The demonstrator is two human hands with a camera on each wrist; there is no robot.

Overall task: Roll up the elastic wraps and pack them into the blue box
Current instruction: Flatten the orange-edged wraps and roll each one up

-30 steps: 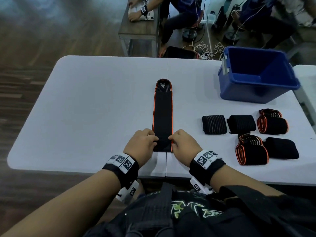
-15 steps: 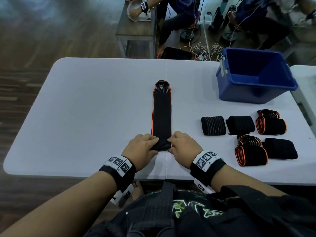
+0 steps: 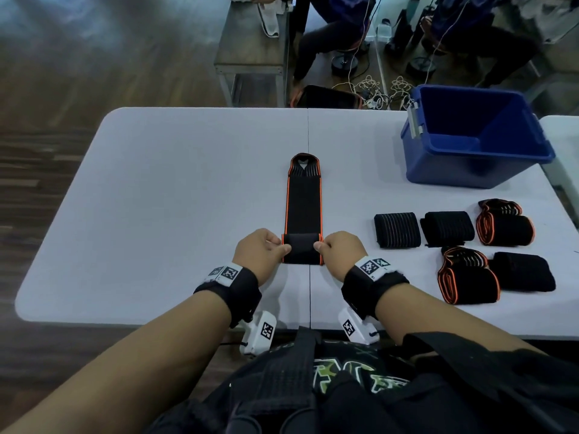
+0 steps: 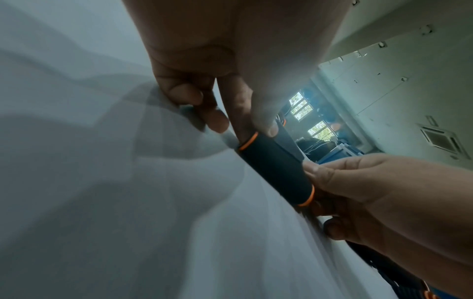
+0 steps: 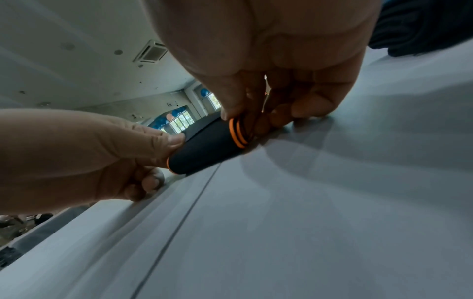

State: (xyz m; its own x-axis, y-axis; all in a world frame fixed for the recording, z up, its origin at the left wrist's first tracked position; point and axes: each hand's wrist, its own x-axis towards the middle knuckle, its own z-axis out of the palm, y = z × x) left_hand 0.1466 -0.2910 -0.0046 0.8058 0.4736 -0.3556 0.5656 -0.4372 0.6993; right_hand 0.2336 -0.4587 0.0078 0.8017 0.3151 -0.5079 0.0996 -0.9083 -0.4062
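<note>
A long black elastic wrap (image 3: 303, 211) with orange edges lies flat down the middle of the white table (image 3: 175, 198). Its near end is turned into a small roll (image 3: 301, 252) (image 4: 276, 172) (image 5: 204, 149). My left hand (image 3: 264, 250) (image 4: 245, 113) pinches the roll's left end. My right hand (image 3: 340, 250) (image 5: 256, 113) pinches its right end. Several rolled wraps (image 3: 470, 245) lie at the right. The blue box (image 3: 470, 136) stands open at the far right, with nothing visible inside.
A second white table (image 3: 564, 151) adjoins at the right edge. Beyond the table's far edge are a grey bench (image 3: 250, 51), seated people and tangled cables (image 3: 369, 89) on the floor. The left half of the table is bare.
The near end of the wrap has gone from flat to a small roll, which moved away from me. Both hands shifted from pressing the end to pinching the roll's sides.
</note>
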